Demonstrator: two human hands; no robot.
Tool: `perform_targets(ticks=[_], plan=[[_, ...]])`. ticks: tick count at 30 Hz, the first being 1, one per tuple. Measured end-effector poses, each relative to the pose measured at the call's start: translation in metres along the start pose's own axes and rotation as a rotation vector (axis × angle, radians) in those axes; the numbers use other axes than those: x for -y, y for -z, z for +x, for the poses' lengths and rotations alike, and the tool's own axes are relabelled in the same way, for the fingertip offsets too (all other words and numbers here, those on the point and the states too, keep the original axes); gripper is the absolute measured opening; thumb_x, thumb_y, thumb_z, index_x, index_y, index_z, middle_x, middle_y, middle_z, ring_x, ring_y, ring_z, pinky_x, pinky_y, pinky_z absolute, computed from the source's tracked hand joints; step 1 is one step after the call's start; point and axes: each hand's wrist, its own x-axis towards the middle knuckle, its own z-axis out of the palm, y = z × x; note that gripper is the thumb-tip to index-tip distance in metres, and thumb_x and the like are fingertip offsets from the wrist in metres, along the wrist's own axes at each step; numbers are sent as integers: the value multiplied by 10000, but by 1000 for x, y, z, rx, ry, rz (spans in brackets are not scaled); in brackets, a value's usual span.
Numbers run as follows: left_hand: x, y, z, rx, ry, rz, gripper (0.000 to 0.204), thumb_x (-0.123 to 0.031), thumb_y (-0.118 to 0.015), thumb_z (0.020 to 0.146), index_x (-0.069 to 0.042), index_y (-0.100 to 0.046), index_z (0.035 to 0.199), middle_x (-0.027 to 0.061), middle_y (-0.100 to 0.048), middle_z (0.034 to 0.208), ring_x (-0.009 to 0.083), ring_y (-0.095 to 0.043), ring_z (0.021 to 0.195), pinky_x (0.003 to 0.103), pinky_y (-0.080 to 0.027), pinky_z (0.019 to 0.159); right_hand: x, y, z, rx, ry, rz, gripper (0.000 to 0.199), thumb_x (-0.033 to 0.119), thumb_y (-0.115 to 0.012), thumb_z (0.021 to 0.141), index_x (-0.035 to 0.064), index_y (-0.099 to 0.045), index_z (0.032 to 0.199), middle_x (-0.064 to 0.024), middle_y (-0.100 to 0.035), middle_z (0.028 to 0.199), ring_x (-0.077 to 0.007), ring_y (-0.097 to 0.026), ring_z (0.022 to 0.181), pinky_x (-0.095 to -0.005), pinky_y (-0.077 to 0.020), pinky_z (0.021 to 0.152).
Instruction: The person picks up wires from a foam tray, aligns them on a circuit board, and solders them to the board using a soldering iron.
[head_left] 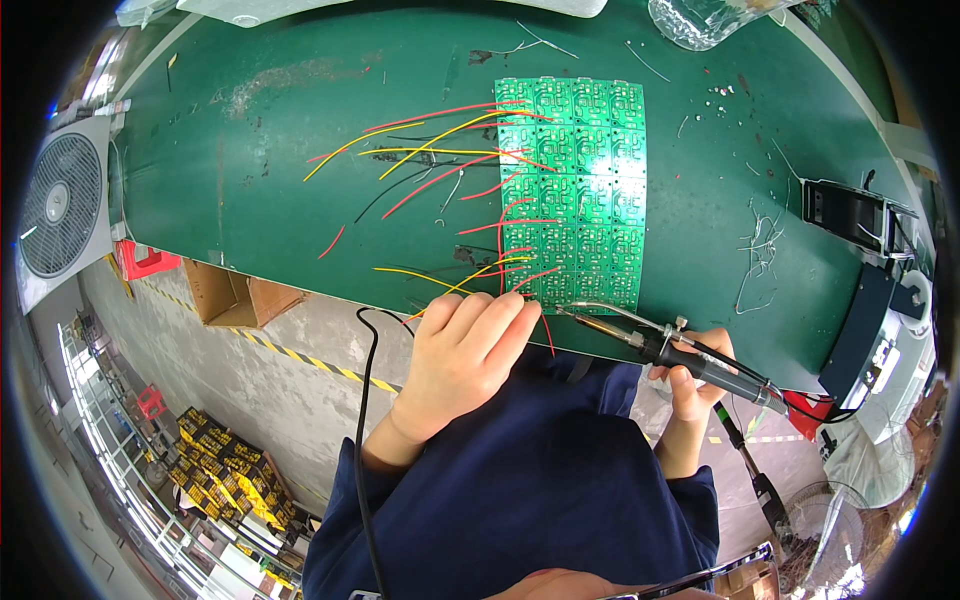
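Note:
A green circuit board panel (pixel 612 205) of several repeated units lies on the green table in front of me. Red, yellow and black wires, such as a yellow wire (pixel 420 152), run from its left half out over the table. My left hand (pixel 470 345) is at the panel's near left corner, fingers pinched together on a red wire (pixel 547 332); the fingers partly hide the grip. In my right hand (pixel 700 372) is a soldering iron (pixel 705 372), gripped by its dark handle. A thin metal tube (pixel 625 312) runs alongside it. The iron's tip points left, at the panel's near edge.
A solder spool stand (pixel 850 215) and a dark blue box-shaped unit (pixel 858 330) stand at the right. Loose wire strands (pixel 762 245) lie right of the panel. A fan (pixel 62 200) is at the far left, and a cardboard box (pixel 235 295) sits on the floor below the table.

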Motion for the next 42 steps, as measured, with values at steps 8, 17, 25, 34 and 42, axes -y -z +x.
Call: perform_targets(ticks=[8, 17, 25, 34, 42], plan=[[0, -1, 0, -4, 9, -2, 186, -53, -561, 604, -46, -576, 789, 14, -488, 805, 118, -461, 623, 252, -322, 583, 0, 2, 0, 10, -20, 24, 210, 65, -574, 681, -29, -408, 771, -122, -531, 555, -134, -540, 477, -209, -423, 418], [-1, 0, 1, -9, -11, 25, 196, -71, -548, 605, -43, -575, 797, 12, -486, 810, 110, -461, 641, 248, -320, 593, 0, 2, 1, 1, -30, 13, 207, 59, -569, 678, -31, -410, 774, -122, -529, 553, -136, -542, 474, -212, -424, 416], [-1, -1, -1, -23, -33, 61, 200, -78, -538, 609, -39, -570, 803, 12, -487, 820, 108, -456, 651, 242, -308, 603, 1, 2, 1, -10, -65, 30, 191, 53, -567, 683, -27, -415, 766, -132, -530, 570, -144, -546, 486, -214, -425, 419], [-1, -1, -2, -19, -36, 64, 205, -77, -530, 607, -35, -568, 804, 14, -488, 823, 111, -452, 653, 242, -306, 602, 2, 4, 2, 12, -79, 87, 186, 32, -556, 673, -38, -417, 776, -139, -530, 589, -153, -553, 498, -221, -436, 447], [0, -1, -1, -17, -42, 76, 199, -76, -531, 607, -37, -567, 800, 12, -487, 822, 108, -448, 654, 240, -302, 600, 2, 4, 3, 44, -69, 43, 183, 26, -556, 665, -34, -419, 771, -141, -534, 584, -155, -556, 501, -224, -435, 439]])
